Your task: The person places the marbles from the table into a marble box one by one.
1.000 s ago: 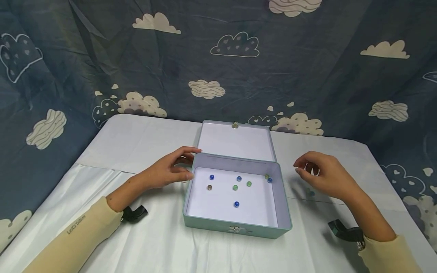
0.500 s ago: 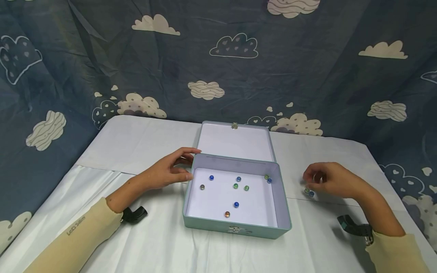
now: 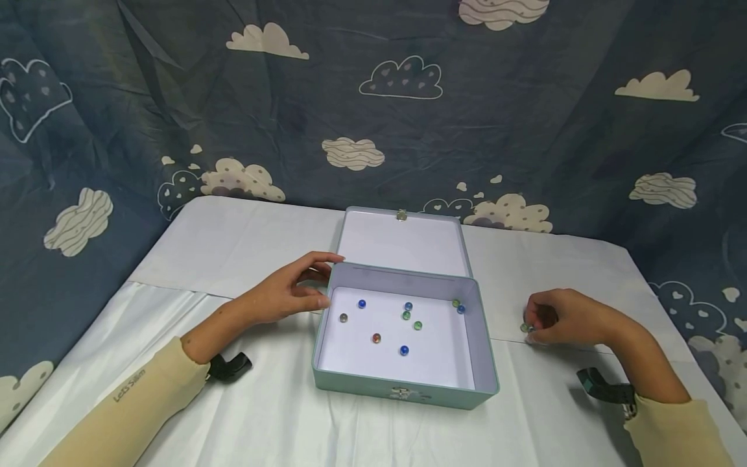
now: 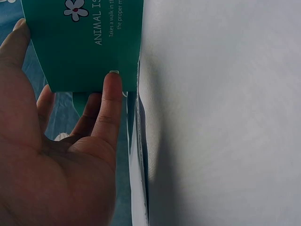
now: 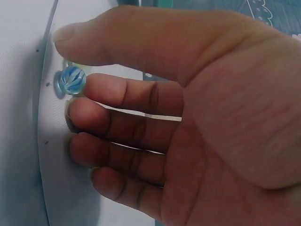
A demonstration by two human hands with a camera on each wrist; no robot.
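Observation:
An open green box (image 3: 408, 397) with a pale inside holds several glass marbles, among them a red-orange marble (image 3: 376, 338) and a dark blue marble (image 3: 404, 350). At its left side, my left hand (image 3: 286, 292) rests fingertips on the rim; the left wrist view shows a fingertip (image 4: 113, 82) against the lettered green wall. To the right of the box, my right hand (image 3: 574, 318) is low over the cloth. Its index fingertip touches a blue-swirled marble (image 5: 73, 80), the thumb lying just above with a gap. A greenish marble (image 5: 75, 64) is partly hidden behind the thumb.
The box's lid (image 3: 405, 240) lies back behind it, with a metal clasp at its far edge. White cloth (image 3: 262, 402) covers the table, creased in front. A dark curtain with clouds (image 3: 350, 97) hangs behind.
My right hand has moved right and down to the two marbles beside the box. A red-orange marble has appeared in the box and rolled; some others shifted. The left hand stays put.

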